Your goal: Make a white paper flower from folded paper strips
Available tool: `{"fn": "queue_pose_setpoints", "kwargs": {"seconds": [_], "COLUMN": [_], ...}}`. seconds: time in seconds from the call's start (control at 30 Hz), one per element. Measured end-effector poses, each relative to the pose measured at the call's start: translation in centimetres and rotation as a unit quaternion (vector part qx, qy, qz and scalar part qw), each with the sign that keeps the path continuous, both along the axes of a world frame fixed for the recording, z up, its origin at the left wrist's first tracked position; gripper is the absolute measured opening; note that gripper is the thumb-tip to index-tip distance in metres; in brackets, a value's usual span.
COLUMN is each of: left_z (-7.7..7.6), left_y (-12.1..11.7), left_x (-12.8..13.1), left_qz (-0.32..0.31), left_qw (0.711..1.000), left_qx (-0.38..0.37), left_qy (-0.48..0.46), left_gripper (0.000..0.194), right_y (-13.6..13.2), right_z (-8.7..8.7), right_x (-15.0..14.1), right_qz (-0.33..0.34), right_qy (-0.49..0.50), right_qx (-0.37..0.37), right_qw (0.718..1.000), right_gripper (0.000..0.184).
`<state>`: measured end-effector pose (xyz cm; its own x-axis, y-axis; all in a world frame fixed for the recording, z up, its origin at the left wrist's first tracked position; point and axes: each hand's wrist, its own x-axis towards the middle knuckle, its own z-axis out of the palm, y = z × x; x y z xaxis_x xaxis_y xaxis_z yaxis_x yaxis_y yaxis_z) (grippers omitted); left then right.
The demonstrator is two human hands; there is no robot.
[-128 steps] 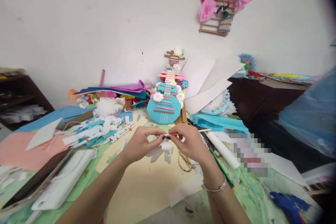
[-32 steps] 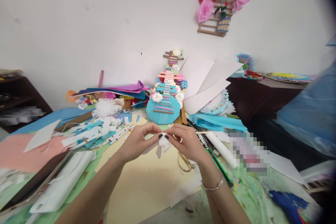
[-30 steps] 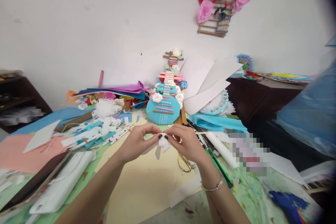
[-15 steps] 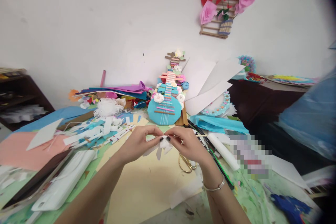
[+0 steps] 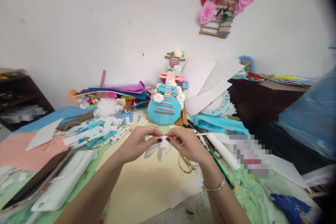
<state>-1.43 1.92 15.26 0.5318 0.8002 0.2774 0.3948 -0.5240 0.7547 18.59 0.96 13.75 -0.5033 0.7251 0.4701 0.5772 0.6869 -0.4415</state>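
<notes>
Between my two hands is a small piece of white crepe paper (image 5: 165, 143), gathered at the top, with loose ends hanging down. My left hand (image 5: 136, 144) pinches its left side between thumb and fingertips. On the other side my right hand (image 5: 186, 144) pinches it too, and a thin wooden stick (image 5: 201, 134) pokes out past that hand's right edge. Both hands hover over a sheet of cream paper (image 5: 141, 192). Gold-handled scissors (image 5: 186, 163) lie just below my right hand. Behind the hands stands a blue paper lute (image 5: 165, 110) trimmed with paper flowers.
On the left lie a white phone-like case (image 5: 65, 180), pink paper (image 5: 28, 148) and paper scraps (image 5: 91, 133). To the right are a white paper roll (image 5: 223, 151), folded blue crepe paper (image 5: 220, 124) and a blue glue gun (image 5: 288, 208). White sheets (image 5: 207, 84) lean against the wall.
The white paper has shifted slightly, with its loose ends hanging a little differently. Both hands stay in nearly the same place, still pinching it.
</notes>
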Motion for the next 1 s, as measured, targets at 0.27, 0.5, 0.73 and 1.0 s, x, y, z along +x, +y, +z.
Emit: {"fn": "queue_pose_setpoints", "kwargs": {"seconds": [0.27, 0.5, 0.73, 1.0], "left_z": [-0.2, -0.4, -0.6, -0.7], "left_y": [0.0, -0.1, 0.7, 1.1], "left_x": [0.3, 0.6, -0.3, -0.3], "left_qz": [0.021, 0.036, -0.005, -0.064], "left_qw": [1.000, 0.999, 0.997, 0.978], "left_qx": [0.018, 0.011, -0.071, -0.164], "left_qy": [0.008, 0.007, -0.043, -0.112], "left_gripper": [0.017, 0.017, 0.020, 0.045], "right_y": [-0.2, -0.1, -0.1, 0.3], "right_z": [-0.1, -0.1, -0.1, -0.3], "right_x": [-0.2, -0.2, -0.2, -0.4], "right_qz": [-0.014, -0.024, -0.019, -0.046], "right_qy": [-0.005, -0.007, 0.029, 0.155], "right_qx": [0.001, -0.007, -0.032, -0.069], "right_qw": [1.000, 1.000, 0.999, 0.984], "right_gripper": [0.013, 0.013, 0.014, 0.018]}}
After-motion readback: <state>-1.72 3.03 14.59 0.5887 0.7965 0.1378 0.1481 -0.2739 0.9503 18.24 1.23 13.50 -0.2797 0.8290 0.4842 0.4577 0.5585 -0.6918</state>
